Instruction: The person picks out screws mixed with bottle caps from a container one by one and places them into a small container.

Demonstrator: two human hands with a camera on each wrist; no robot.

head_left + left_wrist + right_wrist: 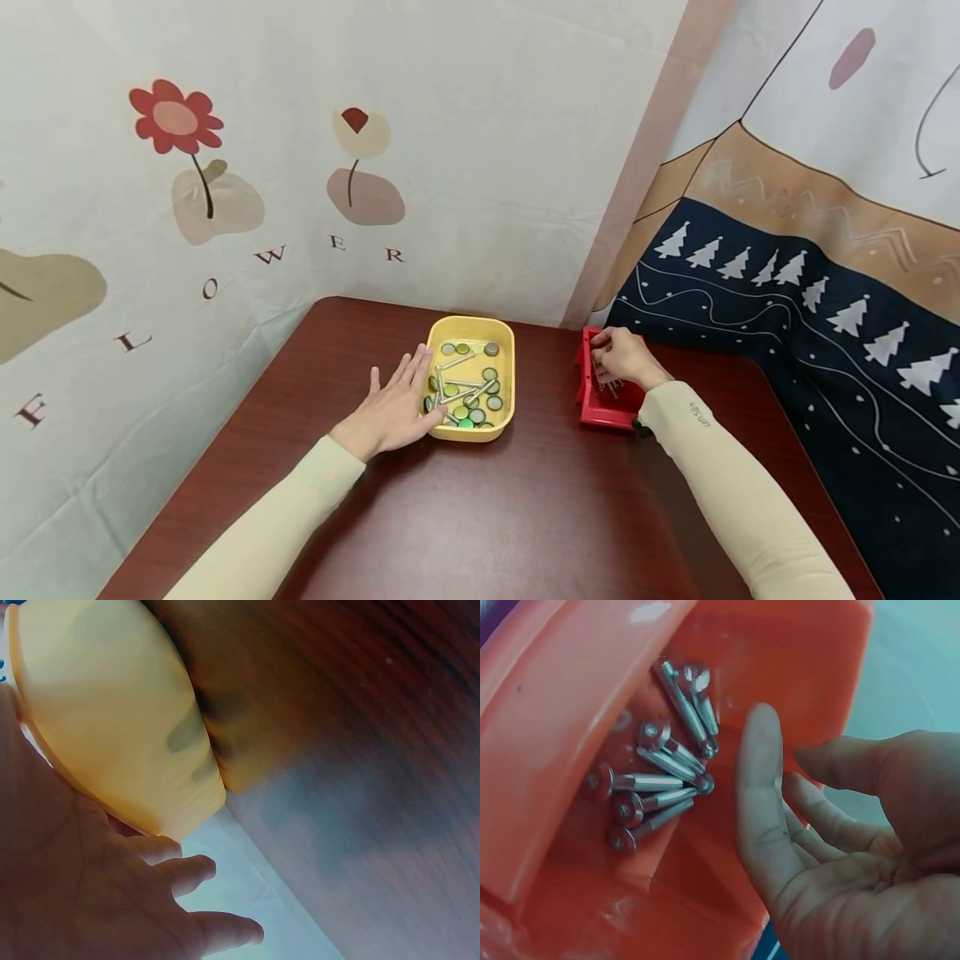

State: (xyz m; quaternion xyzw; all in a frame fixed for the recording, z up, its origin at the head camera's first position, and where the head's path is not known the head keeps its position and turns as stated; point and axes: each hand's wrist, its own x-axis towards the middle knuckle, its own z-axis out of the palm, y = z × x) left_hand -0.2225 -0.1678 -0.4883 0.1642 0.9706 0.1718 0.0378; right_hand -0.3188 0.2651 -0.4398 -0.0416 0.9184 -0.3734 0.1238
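Observation:
A yellow rounded tray (509, 392) holds silver bolts (465, 383) and several round caps (490, 374). My left hand (393, 412) lies along the tray's left side, fingers spread and straight, thumb over the near left rim. In the left wrist view, the palm (67, 862) rests against the tray's outer wall (120, 697). My right hand (626, 357) reaches into a red bin (607, 414) at the right. The right wrist view shows several loose silver bolts (649, 782) on the bin floor, beside the slightly bent fingers (761, 787); nothing shows between thumb and index finger.
Both containers stand on a dark reddish-brown table (480, 517), with a stretch of tabletop between them. Behind the table hangs a pale printed cloth (480, 167); a navy cloth with white trees (750, 308) hangs along the right side.

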